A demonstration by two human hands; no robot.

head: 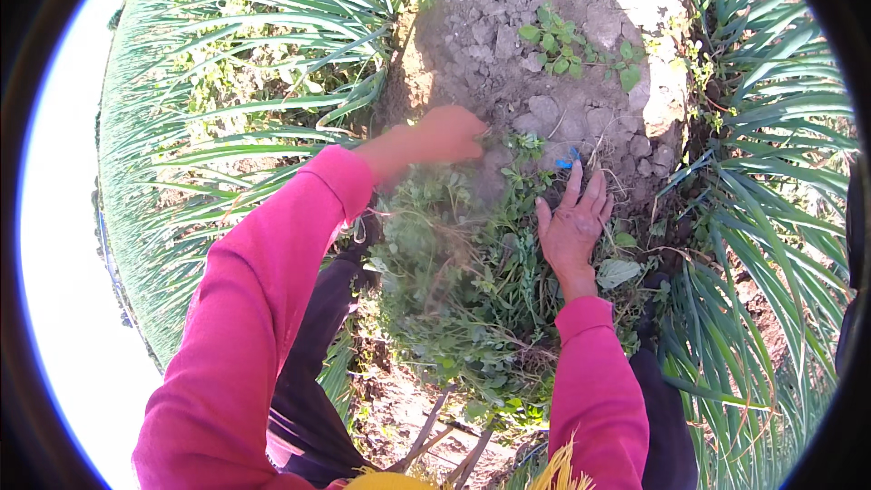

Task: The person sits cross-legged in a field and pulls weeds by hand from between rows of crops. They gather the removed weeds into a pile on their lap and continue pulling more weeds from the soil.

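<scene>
My left hand (pixel 446 136), blurred, is curled over the bare soil at the upper edge of a heap of pulled weeds (pixel 469 299). Whether its fingers hold a stem is too smeared to tell. My right hand (pixel 577 221) lies palm down at the heap's right side with the thumb spread from the fingers, holding nothing that I can see. Just beyond its fingertips is a small bright blue scrap (pixel 567 160), partly hidden. Thin dry roots (pixel 602 160) lie beside those fingers. The heap is leafy and green, with pale roots mixed in, and part of it is blurred.
Cracked, cloddy soil (pixel 490 34) stretches ahead, with a low leafy weed (pixel 561 44) growing in it. Long-leaved onion-like plants stand in rows on the left (pixel 272 102) and right (pixel 769 204). Thin sticks (pixel 429 425) show between my legs.
</scene>
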